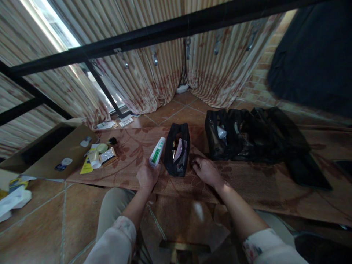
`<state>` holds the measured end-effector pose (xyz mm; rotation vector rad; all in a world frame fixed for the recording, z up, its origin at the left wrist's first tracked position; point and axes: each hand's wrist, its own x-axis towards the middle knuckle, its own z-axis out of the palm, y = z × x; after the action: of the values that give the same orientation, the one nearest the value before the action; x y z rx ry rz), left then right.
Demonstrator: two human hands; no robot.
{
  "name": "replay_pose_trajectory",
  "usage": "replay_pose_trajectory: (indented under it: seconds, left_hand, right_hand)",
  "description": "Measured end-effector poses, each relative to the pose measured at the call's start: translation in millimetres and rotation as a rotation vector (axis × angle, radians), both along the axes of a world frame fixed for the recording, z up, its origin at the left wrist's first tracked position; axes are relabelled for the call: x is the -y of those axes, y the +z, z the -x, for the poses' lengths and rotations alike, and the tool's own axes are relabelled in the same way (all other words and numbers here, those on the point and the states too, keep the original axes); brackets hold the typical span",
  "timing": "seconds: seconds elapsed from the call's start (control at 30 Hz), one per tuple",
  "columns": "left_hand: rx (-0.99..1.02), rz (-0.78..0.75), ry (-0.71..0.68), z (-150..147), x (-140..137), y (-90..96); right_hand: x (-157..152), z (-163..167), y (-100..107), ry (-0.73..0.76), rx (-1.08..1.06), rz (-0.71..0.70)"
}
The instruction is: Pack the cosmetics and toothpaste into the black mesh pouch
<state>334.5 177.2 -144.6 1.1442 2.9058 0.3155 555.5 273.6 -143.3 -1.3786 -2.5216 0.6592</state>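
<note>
My left hand (148,177) is closed around the lower end of a white tube with green print (157,152), tilted with its far end up. Just right of the tube, a small black mesh pouch (183,169) stands unzipped. Inside it a pinkish packet (178,149) and some gold-coloured items show. To the right of the pouch, my right hand (205,170) rests near the cloth with its fingers curled; whether anything is in them is hidden. Beyond it stands a larger black mesh organizer (244,148) with several compartments, a pale item visible in the left one.
A cardboard box (68,150) stands at the left. Beside it lie a cream tube (95,160), a glittery box (108,156), a round green container (102,147) and a dark round cap (112,140). A black metal bar (154,36) crosses before the curtains.
</note>
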Motion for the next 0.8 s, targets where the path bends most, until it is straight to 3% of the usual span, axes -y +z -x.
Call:
replay_pose_trajectory:
  seconds: [0.8]
  left_hand:
    - [-0.011,-0.011,0.005,0.0,-0.7,-1.2]
  right_hand:
    - [-0.2,-0.3,-0.1,-0.001,0.007,-0.006]
